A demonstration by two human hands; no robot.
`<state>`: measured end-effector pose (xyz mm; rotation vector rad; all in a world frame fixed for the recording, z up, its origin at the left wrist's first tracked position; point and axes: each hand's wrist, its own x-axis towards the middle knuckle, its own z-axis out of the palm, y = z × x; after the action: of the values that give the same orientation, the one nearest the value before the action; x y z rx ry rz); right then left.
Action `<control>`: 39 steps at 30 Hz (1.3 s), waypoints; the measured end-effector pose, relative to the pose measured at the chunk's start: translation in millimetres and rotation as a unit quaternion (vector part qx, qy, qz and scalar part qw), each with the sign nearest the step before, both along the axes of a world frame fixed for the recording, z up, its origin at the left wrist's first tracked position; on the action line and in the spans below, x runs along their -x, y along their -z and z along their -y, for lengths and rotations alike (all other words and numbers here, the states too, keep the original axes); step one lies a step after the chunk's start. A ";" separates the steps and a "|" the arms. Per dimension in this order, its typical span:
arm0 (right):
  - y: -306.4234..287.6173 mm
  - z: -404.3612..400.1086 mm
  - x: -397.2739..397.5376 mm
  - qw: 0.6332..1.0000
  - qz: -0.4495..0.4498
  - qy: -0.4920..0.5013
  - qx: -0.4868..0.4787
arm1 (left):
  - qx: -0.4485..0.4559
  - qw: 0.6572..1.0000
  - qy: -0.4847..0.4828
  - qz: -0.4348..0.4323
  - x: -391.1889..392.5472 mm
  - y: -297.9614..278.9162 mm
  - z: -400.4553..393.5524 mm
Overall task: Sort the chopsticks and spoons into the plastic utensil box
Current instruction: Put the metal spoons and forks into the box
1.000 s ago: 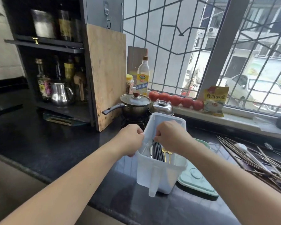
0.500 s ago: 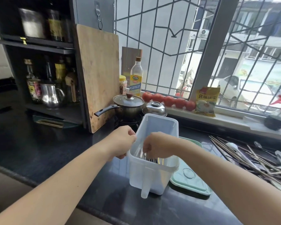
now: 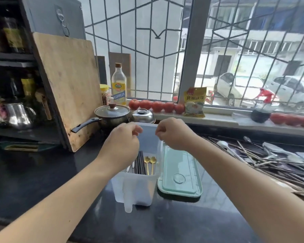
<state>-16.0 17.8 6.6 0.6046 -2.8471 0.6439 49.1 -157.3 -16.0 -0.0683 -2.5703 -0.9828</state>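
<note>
The translucent plastic utensil box (image 3: 135, 188) stands on the dark counter, straight ahead of me. Inside it lie dark chopsticks (image 3: 141, 163), two gold spoons (image 3: 150, 162) and a white handle (image 3: 129, 168). My left hand (image 3: 123, 142) hovers over the box's left side and my right hand (image 3: 172, 134) over its far right rim. The fingers of both are curled and I see nothing in them. A heap of loose chopsticks and spoons (image 3: 270, 158) lies on the counter at the right.
The box's pale green lid (image 3: 180, 174) lies flat just right of it. A lidded pan (image 3: 111, 114) and a steel bowl (image 3: 142, 116) sit behind the box. A wooden cutting board (image 3: 67, 88) leans at the left, and tomatoes (image 3: 156, 106) line the sill.
Both hands have come up out of the box and now hover above its rim. The view has shifted left, so the box contents show.
</note>
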 end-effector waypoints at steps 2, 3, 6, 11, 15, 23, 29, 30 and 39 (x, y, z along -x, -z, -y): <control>1.1 -17.5 -4.6 1.000 -0.016 0.008 0.018 | -0.021 0.999 0.041 0.004 -0.2 -8.9 -24.3; 0.8 -25.3 -7.3 1.000 -0.013 0.013 0.024 | -0.025 0.998 0.059 0.008 1.0 -12.7 -32.3; -0.9 -35.4 -11.0 0.999 0.013 0.014 0.036 | -0.008 0.997 0.068 0.021 10.0 -18.1 -29.1; 11.4 21.8 12.4 0.997 0.017 -0.065 -0.024 | -0.085 0.992 -0.088 -0.014 26.5 13.2 42.0; 30.9 79.1 49.6 0.952 0.065 -0.134 -0.267 | -0.115 0.972 -0.202 0.031 42.8 77.7 102.0; 52.3 110.1 71.8 0.846 0.191 -0.239 -0.438 | 0.127 0.981 -0.110 0.096 72.2 171.8 125.1; 67.3 112.8 69.0 0.799 0.251 -0.301 -0.456 | 0.193 0.968 -0.131 0.098 84.3 167.5 120.2; 66.7 113.5 69.0 0.794 0.256 -0.307 -0.459 | 0.197 0.967 -0.130 0.099 84.6 166.9 120.1; 83.3 109.9 58.3 0.676 0.122 -0.419 -0.594 | 0.217 0.960 -0.147 0.095 91.4 173.5 122.8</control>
<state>-74.3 -92.1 -76.7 2.1382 -2.6731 -1.3889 -42.3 -280.1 -189.5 0.2958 -2.8177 -0.3200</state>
